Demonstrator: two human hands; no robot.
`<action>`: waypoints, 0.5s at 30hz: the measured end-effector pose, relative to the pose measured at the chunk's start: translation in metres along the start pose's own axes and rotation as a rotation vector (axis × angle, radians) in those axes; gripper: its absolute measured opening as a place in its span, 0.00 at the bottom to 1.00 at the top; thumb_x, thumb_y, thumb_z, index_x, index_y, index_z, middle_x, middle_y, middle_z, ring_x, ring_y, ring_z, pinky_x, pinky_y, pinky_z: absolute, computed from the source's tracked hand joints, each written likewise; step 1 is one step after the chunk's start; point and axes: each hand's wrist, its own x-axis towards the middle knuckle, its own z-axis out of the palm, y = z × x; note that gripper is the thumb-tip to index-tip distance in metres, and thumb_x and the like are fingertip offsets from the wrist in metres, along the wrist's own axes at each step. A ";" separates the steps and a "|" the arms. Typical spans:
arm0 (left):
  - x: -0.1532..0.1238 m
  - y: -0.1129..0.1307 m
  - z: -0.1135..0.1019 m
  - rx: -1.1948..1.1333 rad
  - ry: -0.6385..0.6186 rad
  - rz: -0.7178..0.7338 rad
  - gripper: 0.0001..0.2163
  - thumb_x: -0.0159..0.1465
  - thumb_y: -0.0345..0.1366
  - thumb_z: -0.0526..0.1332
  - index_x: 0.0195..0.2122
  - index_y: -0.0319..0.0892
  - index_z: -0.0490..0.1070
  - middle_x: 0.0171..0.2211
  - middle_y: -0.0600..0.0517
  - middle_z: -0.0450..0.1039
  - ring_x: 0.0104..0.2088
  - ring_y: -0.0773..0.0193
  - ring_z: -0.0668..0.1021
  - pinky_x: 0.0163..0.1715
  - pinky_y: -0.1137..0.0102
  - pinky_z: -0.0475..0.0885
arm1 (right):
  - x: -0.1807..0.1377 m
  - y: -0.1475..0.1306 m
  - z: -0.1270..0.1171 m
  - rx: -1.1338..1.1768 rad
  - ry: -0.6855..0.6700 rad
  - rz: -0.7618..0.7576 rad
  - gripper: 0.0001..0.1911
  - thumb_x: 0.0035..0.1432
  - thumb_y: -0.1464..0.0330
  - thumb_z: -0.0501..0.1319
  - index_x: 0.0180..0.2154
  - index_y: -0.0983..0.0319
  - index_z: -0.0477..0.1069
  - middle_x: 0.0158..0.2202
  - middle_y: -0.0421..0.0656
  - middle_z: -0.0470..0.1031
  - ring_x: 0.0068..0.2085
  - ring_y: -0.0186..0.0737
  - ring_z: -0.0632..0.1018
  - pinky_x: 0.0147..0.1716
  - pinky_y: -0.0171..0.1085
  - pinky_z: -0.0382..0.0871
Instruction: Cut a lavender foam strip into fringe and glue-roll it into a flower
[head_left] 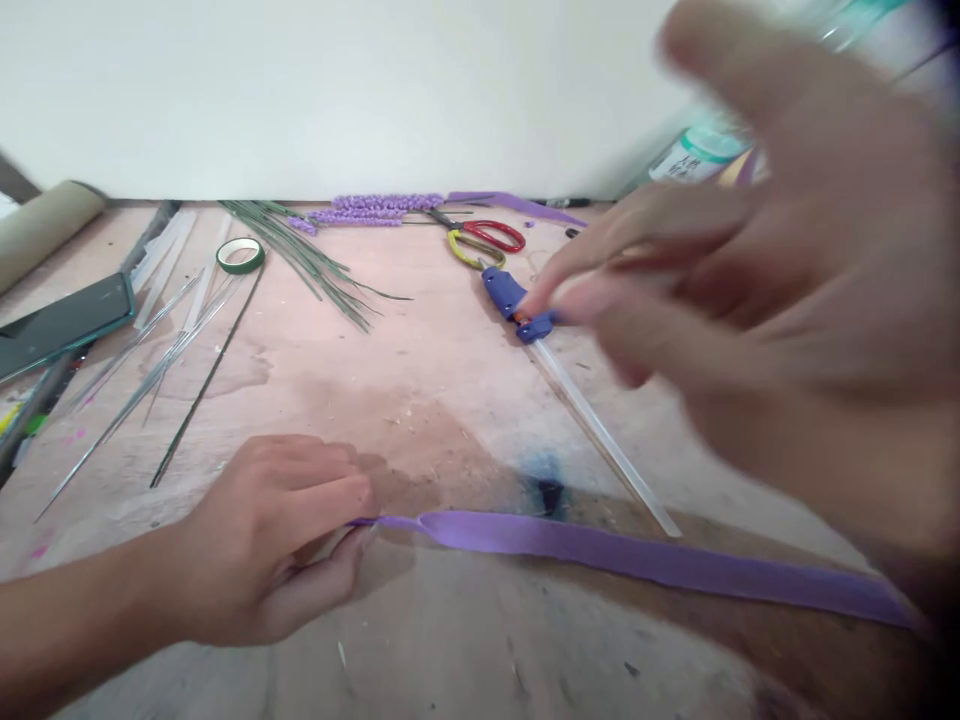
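Note:
My left hand point(292, 540) is closed near the front of the table, thumb and forefinger pinching the narrow, gathered end of a purple ribbon point(630, 555). From there the ribbon runs rightward across the wood. Smeared by motion, my right hand point(735, 270) hangs large at the upper right. One of its fingers is raised; the tips of two others come close together in front of a blue glue gun point(501, 290). Whether anything is between those fingertips I cannot tell. A long clear glue stick point(607, 435) sticks out of the glue gun toward the front right.
Scissors point(487, 240) with red and yellow handles lie behind the glue gun. Further left are purple fuzzy stems point(367, 210), green wires point(300, 255), green tape point(240, 256), thin metallic rods point(161, 365) and a phone point(67, 325). A teal-topped container point(697, 152) stands back right.

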 end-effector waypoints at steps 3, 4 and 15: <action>-0.001 -0.002 0.001 0.029 0.020 0.002 0.06 0.68 0.28 0.54 0.37 0.45 0.68 0.20 0.55 0.69 0.22 0.63 0.75 0.25 0.70 0.67 | -0.008 -0.003 0.021 -0.155 -0.220 -0.020 0.05 0.64 0.74 0.62 0.42 0.60 0.74 0.38 0.39 0.77 0.33 0.33 0.75 0.33 0.35 0.68; -0.002 -0.003 0.001 0.039 0.014 0.008 0.06 0.68 0.27 0.54 0.37 0.44 0.67 0.21 0.55 0.70 0.22 0.63 0.74 0.24 0.70 0.65 | -0.014 -0.002 0.029 -0.122 -0.341 -0.037 0.04 0.65 0.72 0.62 0.42 0.62 0.74 0.39 0.42 0.77 0.35 0.36 0.76 0.35 0.36 0.70; -0.002 -0.003 0.000 0.065 -0.023 0.033 0.08 0.65 0.23 0.53 0.38 0.43 0.66 0.23 0.55 0.72 0.22 0.65 0.69 0.23 0.68 0.57 | -0.039 0.013 0.061 0.098 -0.407 -0.080 0.11 0.71 0.72 0.53 0.33 0.63 0.67 0.28 0.37 0.68 0.27 0.30 0.66 0.27 0.32 0.59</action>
